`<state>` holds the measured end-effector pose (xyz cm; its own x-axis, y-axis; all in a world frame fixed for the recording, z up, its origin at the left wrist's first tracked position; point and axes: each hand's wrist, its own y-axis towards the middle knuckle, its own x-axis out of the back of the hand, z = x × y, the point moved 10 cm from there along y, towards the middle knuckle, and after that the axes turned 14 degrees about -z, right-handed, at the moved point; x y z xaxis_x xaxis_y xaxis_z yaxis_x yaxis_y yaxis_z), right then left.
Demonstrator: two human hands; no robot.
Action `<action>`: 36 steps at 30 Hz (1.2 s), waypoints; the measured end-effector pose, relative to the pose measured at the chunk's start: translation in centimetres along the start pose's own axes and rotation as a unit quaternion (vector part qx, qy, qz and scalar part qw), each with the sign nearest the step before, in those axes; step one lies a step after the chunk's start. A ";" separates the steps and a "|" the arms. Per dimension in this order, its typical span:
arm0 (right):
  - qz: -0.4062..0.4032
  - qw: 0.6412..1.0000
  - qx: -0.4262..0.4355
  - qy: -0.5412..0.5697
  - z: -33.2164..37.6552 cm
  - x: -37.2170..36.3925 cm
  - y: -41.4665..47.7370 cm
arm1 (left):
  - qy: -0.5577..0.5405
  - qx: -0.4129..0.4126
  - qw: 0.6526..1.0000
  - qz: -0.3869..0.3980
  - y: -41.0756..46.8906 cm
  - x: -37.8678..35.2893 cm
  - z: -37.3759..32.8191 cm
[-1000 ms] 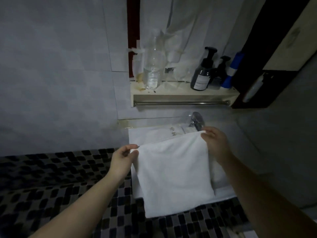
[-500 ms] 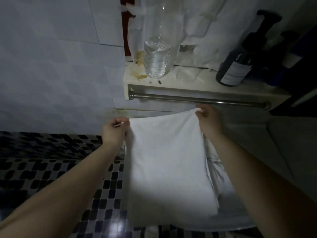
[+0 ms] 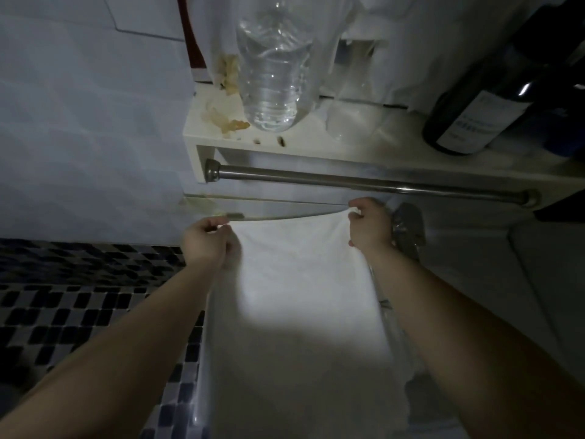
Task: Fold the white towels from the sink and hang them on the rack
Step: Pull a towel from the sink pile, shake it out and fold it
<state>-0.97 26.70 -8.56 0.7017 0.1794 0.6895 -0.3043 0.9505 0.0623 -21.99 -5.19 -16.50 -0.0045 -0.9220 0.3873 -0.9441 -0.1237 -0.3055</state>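
Towel (image 3: 294, 280) is folded and hangs between my hands: left grip (image 3: 205, 242) pinched on its nine o'clock top corner, right grip (image 3: 368, 226) on the three o'clock one. Just beyond at twelve, the rack bar (image 3: 364, 183) is bare; draping is yet to do, I judge.

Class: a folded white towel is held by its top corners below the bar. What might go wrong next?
Left hand and right hand only pinch corners of the white towel; its folded layers might slip apart.
The bar sits close under the shelf, so lifting could knock the clear bottle.
The faucet beside the right hand might snag the cloth.
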 end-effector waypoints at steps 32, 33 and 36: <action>0.005 0.992 0.072 -0.105 -8.8 6.1 -15.5 | 0.203 -0.124 0.965 0.111 -15.2 5.7 9.3; 0.021 0.998 0.029 -0.049 -9.1 5.8 -15.4 | 0.163 -0.070 0.979 0.098 -14.8 6.1 9.6; 0.065 0.993 -0.081 0.050 -10.3 5.0 -15.5 | 0.105 0.027 0.987 0.115 -14.6 6.8 11.0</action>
<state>13.89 15.49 -13.46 0.7259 0.3207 0.6085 -0.2950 0.9443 -0.1457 -4.63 -13.67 -18.94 -0.2900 -0.8318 0.4733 -0.8912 0.0545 -0.4504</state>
